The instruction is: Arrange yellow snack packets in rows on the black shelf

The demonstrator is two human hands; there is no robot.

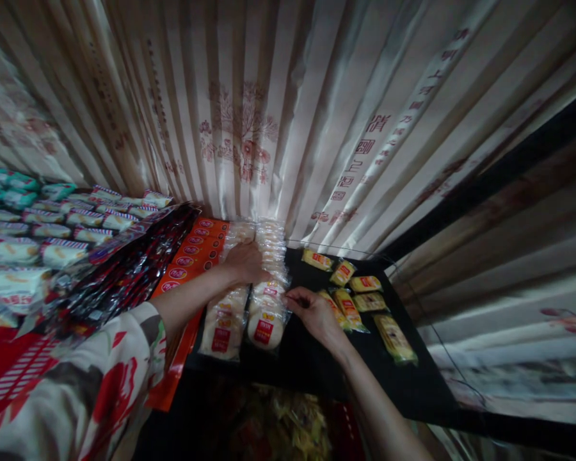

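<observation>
Two overlapping rows of clear-wrapped white rice cracker packets lie on the black tabletop: a left row [222, 326] and a right row [265, 323], both with red labels. My left hand [244, 261] rests palm down across the rows, its thumb apart from the fingers; the fingertips are partly hidden. At the right row's near right edge, my right hand [314, 312] pinches a rice cracker packet's wrapper between thumb and forefinger. Several yellow-wrapped snack packets [348, 306] lie loosely beyond the right hand.
Orange packets [194, 250] and dark red packets [134, 282] stand in rows on the left. Farther left are white snack packets [64, 253] and green packets [9, 186]. A printed curtain [249, 128] hangs behind the black table [413, 390]. Yellow packets [302, 422] lie below its front edge.
</observation>
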